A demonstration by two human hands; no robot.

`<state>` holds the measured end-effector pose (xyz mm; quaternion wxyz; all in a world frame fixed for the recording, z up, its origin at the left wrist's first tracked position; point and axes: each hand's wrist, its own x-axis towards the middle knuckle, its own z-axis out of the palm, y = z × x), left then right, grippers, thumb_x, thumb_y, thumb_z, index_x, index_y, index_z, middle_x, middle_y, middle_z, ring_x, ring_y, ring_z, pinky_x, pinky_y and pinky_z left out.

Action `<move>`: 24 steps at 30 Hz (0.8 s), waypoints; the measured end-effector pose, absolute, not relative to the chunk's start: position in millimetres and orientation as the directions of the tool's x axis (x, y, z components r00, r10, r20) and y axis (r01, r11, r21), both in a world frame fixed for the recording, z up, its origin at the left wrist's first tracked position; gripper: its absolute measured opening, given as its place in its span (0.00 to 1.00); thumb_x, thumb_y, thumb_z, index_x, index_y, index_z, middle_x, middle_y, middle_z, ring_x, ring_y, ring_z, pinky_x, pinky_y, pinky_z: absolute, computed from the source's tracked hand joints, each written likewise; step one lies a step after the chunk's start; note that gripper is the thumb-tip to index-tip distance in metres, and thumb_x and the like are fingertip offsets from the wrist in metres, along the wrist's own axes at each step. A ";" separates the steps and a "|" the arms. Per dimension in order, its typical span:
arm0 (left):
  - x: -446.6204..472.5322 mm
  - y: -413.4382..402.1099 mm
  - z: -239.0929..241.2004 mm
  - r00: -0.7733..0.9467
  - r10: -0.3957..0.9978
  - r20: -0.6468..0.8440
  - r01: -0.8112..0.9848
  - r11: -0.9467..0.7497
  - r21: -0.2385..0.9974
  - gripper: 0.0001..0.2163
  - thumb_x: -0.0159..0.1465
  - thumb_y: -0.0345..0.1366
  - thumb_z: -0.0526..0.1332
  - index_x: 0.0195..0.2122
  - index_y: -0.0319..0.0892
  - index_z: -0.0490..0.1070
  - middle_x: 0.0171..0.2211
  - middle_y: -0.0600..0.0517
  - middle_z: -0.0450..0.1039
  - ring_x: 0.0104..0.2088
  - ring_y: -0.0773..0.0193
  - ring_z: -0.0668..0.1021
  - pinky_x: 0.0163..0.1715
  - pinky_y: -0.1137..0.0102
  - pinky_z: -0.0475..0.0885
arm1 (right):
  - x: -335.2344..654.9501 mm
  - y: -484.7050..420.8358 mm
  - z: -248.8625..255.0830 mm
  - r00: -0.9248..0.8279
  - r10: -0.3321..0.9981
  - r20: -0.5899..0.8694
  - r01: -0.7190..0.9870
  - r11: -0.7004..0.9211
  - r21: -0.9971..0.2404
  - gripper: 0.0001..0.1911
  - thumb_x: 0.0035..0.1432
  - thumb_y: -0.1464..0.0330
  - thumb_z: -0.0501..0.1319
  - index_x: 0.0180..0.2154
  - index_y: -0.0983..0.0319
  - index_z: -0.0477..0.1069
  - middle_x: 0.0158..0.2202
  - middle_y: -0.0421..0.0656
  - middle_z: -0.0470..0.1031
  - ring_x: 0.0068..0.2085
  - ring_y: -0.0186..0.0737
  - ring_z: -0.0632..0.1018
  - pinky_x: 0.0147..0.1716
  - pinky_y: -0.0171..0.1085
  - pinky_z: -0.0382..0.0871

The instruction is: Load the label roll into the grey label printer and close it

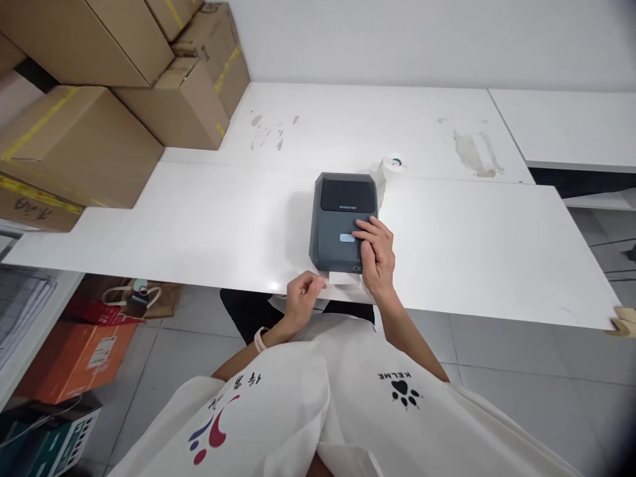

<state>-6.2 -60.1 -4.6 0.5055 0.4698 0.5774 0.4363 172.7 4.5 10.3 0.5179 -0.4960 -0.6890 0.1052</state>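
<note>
A dark grey label printer with a pale button lies on the white table. A white label strip sticks out of its near side. Across its right edge rests my right hand, fingers stretched over the top beside the button. My left hand is closed at the table's front edge, just left of the strip; its fingertips are pressed together, and I cannot make out whether they hold anything. Behind the printer stands a white paper roll, with paper running toward the printer's back right side.
Cardboard boxes are stacked on the table's left end. The white table has worn marks near the wall. Below on the left are an orange box and a brown bag. A tan object sits at the table's right corner.
</note>
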 end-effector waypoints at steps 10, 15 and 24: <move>5.6 -43.2 5.1 0.349 0.847 -0.402 -0.079 0.454 0.888 0.21 0.60 0.55 0.66 0.19 0.43 0.72 0.17 0.54 0.69 0.21 0.68 0.69 0.23 0.70 0.61 | 184.2 3.4 8.1 -0.119 0.792 0.599 0.655 0.516 -0.552 0.18 0.73 0.57 0.50 0.50 0.51 0.77 0.60 0.44 0.77 0.68 0.53 0.70 0.67 0.59 0.62; -6.6 -47.0 7.0 0.136 0.952 -0.275 -0.023 0.281 0.960 0.24 0.64 0.54 0.61 0.17 0.44 0.70 0.15 0.55 0.63 0.19 0.69 0.64 0.24 0.68 0.60 | 190.9 2.8 18.1 -0.205 0.781 0.591 0.760 0.507 -0.407 0.12 0.71 0.58 0.57 0.50 0.46 0.77 0.61 0.38 0.78 0.69 0.56 0.68 0.71 0.66 0.42; -29.3 -19.0 17.5 -0.345 0.937 -0.051 -0.041 0.039 0.998 0.21 0.69 0.48 0.53 0.22 0.45 0.69 0.18 0.55 0.61 0.21 0.68 0.64 0.25 0.69 0.62 | 189.2 -13.1 -5.8 -0.100 0.726 0.680 0.705 0.534 -0.467 0.30 0.71 0.49 0.45 0.70 0.46 0.53 0.75 0.48 0.53 0.74 0.64 0.58 0.66 0.69 0.57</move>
